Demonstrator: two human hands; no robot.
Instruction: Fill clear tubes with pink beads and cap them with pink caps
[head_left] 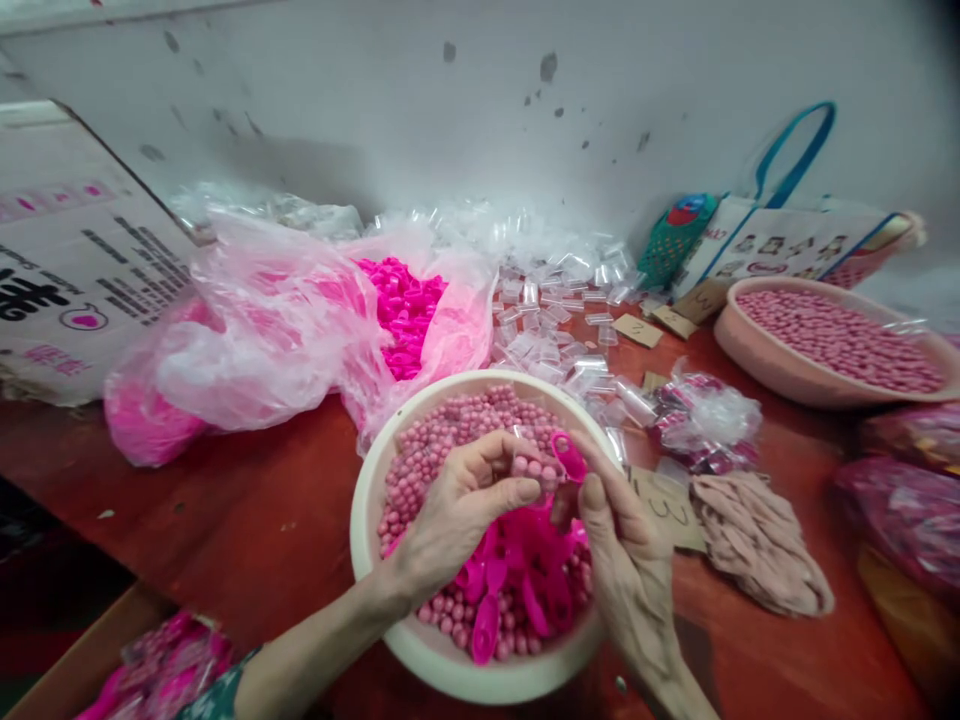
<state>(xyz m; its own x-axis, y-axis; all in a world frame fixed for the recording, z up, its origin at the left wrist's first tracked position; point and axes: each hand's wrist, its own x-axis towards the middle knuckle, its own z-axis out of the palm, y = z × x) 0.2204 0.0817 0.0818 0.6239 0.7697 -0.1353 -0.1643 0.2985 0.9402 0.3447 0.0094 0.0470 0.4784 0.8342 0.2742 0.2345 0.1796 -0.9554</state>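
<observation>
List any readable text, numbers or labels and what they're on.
"3": cardboard tag beside the cream bowl.
"2": cardboard tag near the clear plastic tubes.
Cardboard box: black print lines and a large character, blurred, unreadable.
Tote bag: small print, unreadable.

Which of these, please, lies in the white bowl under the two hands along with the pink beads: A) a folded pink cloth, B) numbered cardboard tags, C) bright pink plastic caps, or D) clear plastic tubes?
C: bright pink plastic caps lie on the pink beads in the white bowl, just below the left hand and right hand.
</observation>
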